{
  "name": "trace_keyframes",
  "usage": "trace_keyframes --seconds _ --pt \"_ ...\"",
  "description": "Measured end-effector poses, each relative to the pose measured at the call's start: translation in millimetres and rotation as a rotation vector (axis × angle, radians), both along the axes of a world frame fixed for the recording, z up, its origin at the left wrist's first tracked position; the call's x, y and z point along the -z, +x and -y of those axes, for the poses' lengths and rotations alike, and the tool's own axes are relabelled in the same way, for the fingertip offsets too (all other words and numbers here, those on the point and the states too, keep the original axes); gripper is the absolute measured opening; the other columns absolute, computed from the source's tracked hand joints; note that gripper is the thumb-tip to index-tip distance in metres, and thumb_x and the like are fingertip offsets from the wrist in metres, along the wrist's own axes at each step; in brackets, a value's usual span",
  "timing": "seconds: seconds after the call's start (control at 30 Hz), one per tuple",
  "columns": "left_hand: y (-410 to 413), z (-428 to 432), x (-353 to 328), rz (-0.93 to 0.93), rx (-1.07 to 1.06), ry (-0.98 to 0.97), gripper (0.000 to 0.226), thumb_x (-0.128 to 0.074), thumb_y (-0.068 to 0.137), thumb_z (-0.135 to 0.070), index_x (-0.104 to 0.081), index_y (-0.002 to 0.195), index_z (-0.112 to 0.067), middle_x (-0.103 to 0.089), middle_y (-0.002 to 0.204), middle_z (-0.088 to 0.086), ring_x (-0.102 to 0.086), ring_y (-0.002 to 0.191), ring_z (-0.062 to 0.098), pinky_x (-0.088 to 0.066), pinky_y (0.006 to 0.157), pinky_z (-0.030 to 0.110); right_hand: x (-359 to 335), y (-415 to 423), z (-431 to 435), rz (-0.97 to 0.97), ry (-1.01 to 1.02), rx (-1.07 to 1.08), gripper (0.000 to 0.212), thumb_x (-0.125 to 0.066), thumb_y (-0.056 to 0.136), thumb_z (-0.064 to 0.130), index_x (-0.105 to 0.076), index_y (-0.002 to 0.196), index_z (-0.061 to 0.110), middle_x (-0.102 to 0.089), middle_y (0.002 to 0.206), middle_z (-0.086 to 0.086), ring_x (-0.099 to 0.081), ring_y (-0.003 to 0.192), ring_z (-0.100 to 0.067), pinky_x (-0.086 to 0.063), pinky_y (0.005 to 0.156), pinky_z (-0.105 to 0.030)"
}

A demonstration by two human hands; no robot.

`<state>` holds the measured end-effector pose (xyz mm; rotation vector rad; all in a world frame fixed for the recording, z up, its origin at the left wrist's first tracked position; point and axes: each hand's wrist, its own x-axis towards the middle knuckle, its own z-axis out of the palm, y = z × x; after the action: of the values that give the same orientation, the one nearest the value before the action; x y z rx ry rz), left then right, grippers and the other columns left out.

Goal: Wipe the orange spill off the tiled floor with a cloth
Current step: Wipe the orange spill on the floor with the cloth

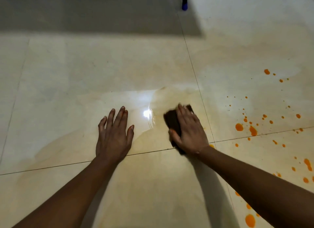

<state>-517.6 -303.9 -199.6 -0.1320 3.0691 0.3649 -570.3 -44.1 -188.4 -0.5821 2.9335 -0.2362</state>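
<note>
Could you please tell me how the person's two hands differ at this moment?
The left hand lies flat on the bare floor, fingers spread; the right hand presses the dark cloth. The left looks sharp, the right motion-blurred. Both are palm-down.

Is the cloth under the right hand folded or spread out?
Folded: the dark cloth shows as a compact pad mostly covered by the right hand pressing it; blur hides the folds.
</note>
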Motion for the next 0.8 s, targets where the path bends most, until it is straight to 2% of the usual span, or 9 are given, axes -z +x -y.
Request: trace_keyframes --seconds 0.07,0.2,0.3,0.4,0.47,0.53,0.6,0.7,0.8 --pt "-0.1 0.2 0.6 -0.002 -0.006 0.011 0.058 -0.025 0.098 -0.042 -0.033 0.148 -0.014 -0.026 0.159 0.0 -0.018 0.147 0.023 -0.018 0.116 0.045 -0.6 6.6 -19.2 0.01 -0.003 -0.057 0.08 -0.032 0.091 0.055 -0.017 0.155 0.009 -0.013 0.162 -0.007 -0.012 0.149 -0.02 -0.017 0.12 -0.043" --pt "-1.3 -1.0 2.0 -0.005 -0.002 0.014 0.057 -0.026 0.098 -0.042 -0.031 0.149 -0.016 -0.024 0.159 -0.002 -0.016 0.147 0.021 -0.017 0.117 0.044 -4.3 -54.1 44.0 -0.053 -0.008 0.273 0.077 -0.034 0.094 0.051 -0.017 0.154 0.006 -0.018 0.161 -0.012 -0.014 0.148 -0.024 -0.008 0.12 -0.034" --pt "-1.4 0.6 1.3 -0.006 0.002 0.028 0.057 -0.026 0.098 -0.042 -0.03 0.149 -0.018 -0.023 0.159 -0.003 -0.014 0.148 0.019 -0.016 0.118 0.043 -1.7 -16.4 94.3 -0.029 -0.062 -0.075 0.077 -0.035 0.091 0.05 -0.024 0.152 0.006 -0.023 0.159 -0.012 -0.018 0.148 -0.022 -0.006 0.12 -0.032" --pt "-2.4 2.4 2.0 -0.028 -0.007 0.046 0.055 -0.028 0.098 -0.04 -0.033 0.148 -0.017 -0.025 0.159 -0.003 -0.017 0.147 0.02 -0.017 0.117 0.043 1.1 13.9 34.4 -0.015 -0.046 -0.372 0.077 -0.041 0.089 0.05 -0.029 0.151 0.006 -0.028 0.158 -0.012 -0.025 0.146 -0.024 -0.018 0.119 -0.038" --pt "-3.1 1.0 2.0 -0.026 -0.007 0.053 0.054 -0.029 0.099 -0.038 -0.033 0.148 -0.017 -0.026 0.158 -0.002 -0.017 0.147 0.02 -0.018 0.117 0.043 -2.2 -13.7 -5.7 -0.04 -0.045 -0.111 0.078 -0.039 0.087 0.05 -0.031 0.15 0.006 -0.033 0.155 -0.015 -0.03 0.142 -0.03 -0.026 0.115 -0.042" --pt "-1.1 0.9 3.2 -0.046 0.0 0.04 0.052 -0.03 0.1 -0.037 -0.033 0.148 -0.017 -0.027 0.158 -0.002 -0.018 0.147 0.021 -0.018 0.117 0.042 -3.8 -32.5 -27.5 -0.013 -0.03 0.24 0.079 -0.031 0.088 0.054 -0.022 0.152 0.009 -0.024 0.159 -0.013 -0.022 0.145 -0.029 -0.019 0.117 -0.041" --pt "-3.4 3.7 5.8 -0.061 0.006 0.06 0.051 -0.032 0.101 -0.037 -0.033 0.148 -0.017 -0.028 0.158 -0.002 -0.019 0.146 0.02 -0.017 0.117 0.042 -2.1 -0.9 -30.9 -0.021 0.006 0.239 0.081 -0.027 0.09 0.055 -0.013 0.155 0.009 -0.011 0.162 -0.009 -0.011 0.149 -0.023 -0.008 0.119 -0.037" --pt "-0.7 3.9 7.7 -0.073 0.005 0.069 0.05 -0.03 0.102 -0.038 -0.033 0.147 -0.017 -0.028 0.158 -0.001 -0.019 0.146 0.021 -0.016 0.117 0.042 1.7 73.8 -66.2 0.007 0.034 -0.015 0.081 -0.029 0.09 0.057 -0.014 0.155 0.01 -0.01 0.162 -0.006 -0.008 0.149 -0.018 -0.008 0.119 -0.035" --pt "-1.4 -1.1 7.7 -0.069 0.003 0.047 0.051 -0.027 0.103 -0.037 -0.029 0.149 -0.015 -0.025 0.159 0.001 -0.016 0.147 0.024 -0.013 0.117 0.045 0.8 51.6 -83.6 -0.034 0.017 0.27 0.081 -0.025 0.089 0.058 -0.018 0.155 0.009 -0.016 0.162 -0.009 -0.014 0.148 -0.022 -0.01 0.118 -0.036"
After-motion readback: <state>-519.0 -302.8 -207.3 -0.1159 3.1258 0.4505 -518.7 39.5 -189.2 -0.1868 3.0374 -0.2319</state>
